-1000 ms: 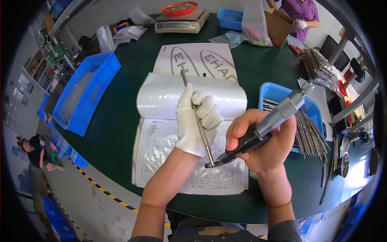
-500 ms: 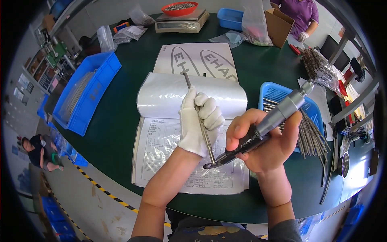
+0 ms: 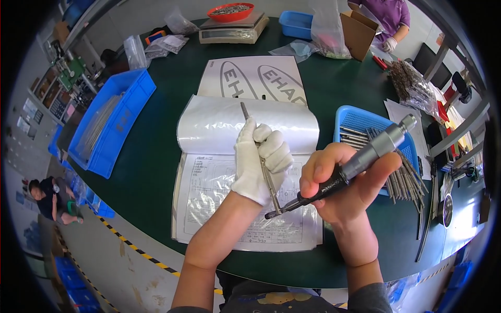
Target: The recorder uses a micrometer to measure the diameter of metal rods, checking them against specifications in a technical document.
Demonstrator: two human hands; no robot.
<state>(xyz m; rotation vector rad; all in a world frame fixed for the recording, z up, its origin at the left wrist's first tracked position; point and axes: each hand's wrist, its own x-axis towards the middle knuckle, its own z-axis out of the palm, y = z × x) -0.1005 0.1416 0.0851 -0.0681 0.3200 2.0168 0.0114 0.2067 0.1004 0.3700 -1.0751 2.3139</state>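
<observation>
My left hand [image 3: 263, 159], in a white glove, is closed around a thin metal rod [image 3: 272, 189] that slants from far left to near right. The rod's far tip sticks out above the glove. In my bare right hand [image 3: 347, 204] is a micrometer [image 3: 365, 156] with a silver thimble and dark frame, its thimble pointing up to the right. The rod's near end lies at the micrometer's frame; whether the measuring faces touch it is too small to tell. Below both hands lies an open folder [image 3: 195, 208] with a printed drawing under clear plastic.
At right, a light-blue basket [image 3: 350, 113] holds several metal rods [image 3: 409, 180] jutting over its near side. A blue bin [image 3: 112, 122] stands at left. Farther back are a scale [image 3: 229, 35] with a red bowl [image 3: 229, 16], a cardboard box [image 3: 357, 36] and a co-worker [image 3: 383, 21].
The micrometer and my right hand have shifted slightly right, and the thimble end sits a little lower. The rod's far tip has dropped slightly toward me with my left hand.
</observation>
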